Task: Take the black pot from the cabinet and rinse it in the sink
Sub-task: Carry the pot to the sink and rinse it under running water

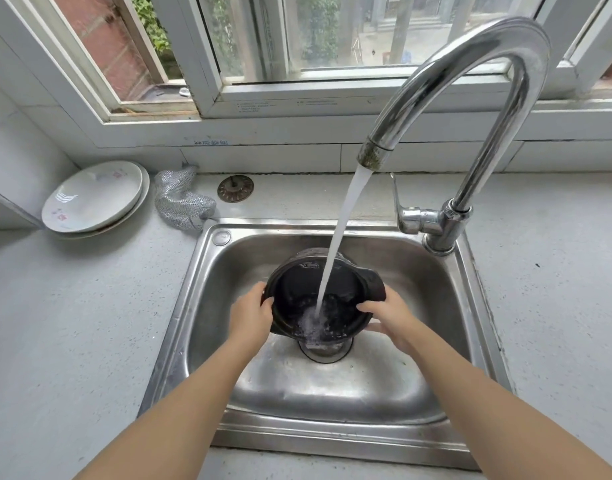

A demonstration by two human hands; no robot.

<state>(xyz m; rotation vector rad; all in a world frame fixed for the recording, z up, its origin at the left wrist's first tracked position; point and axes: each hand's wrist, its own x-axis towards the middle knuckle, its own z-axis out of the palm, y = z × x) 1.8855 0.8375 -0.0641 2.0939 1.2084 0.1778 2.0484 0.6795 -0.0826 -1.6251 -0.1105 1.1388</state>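
Note:
The black pot (297,289) is in the steel sink (432,296), tilted toward me over the drain. Water from the chrome faucet (470,81) streams into the pot and foams at its bottom. My left hand (250,315) grips the pot's left rim, fingers curled over the edge. My right hand (389,315) holds the right side by the rim, just below the pot's right handle (373,282). Both forearms reach in from the front edge of the sink.
Stacked white plates (93,199) lean at the back left of the grey counter (72,323). A silver mesh scrubber (181,200) and a sink strainer (235,188) lie behind the sink. The faucet lever (399,206) points left. A window runs along the back wall.

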